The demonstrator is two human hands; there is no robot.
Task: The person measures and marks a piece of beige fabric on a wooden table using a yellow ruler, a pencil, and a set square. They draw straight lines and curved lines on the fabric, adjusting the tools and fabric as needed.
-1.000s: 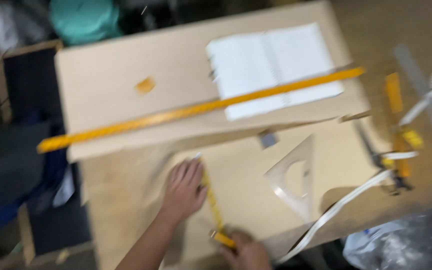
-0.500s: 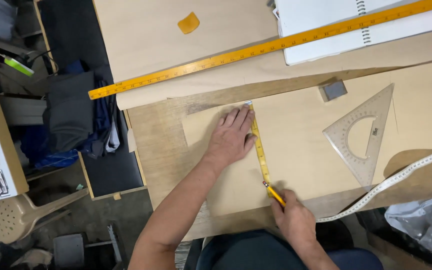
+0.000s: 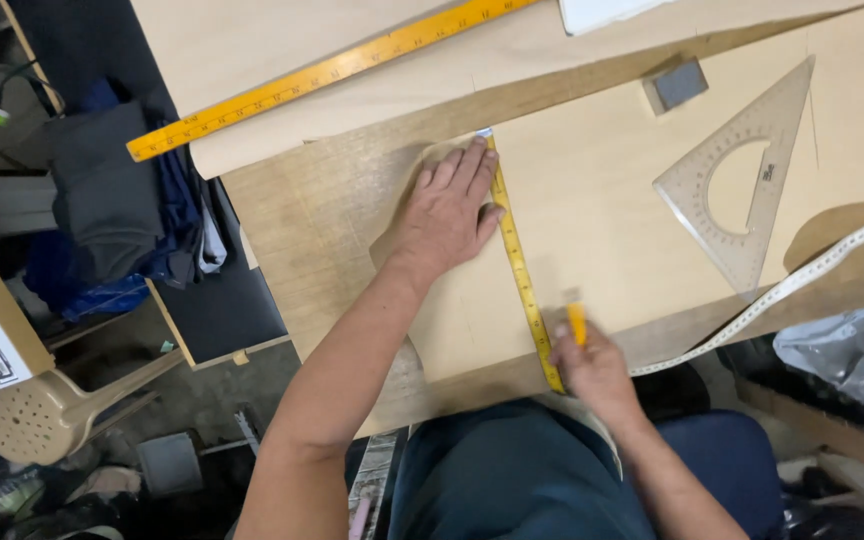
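You are in a workshop set up for pattern drafting or cutting. The wooden worktable [image 3: 282, 220] carries tan pattern paper [image 3: 632, 200], a long yellow ruler [image 3: 322, 75], a clear set square with protractor [image 3: 742, 180] and a white measuring tape [image 3: 782, 290]. Beside the table, folded fabric [image 3: 102, 190] lies piled, with a plastic chair [image 3: 42, 410] on the cluttered floor.
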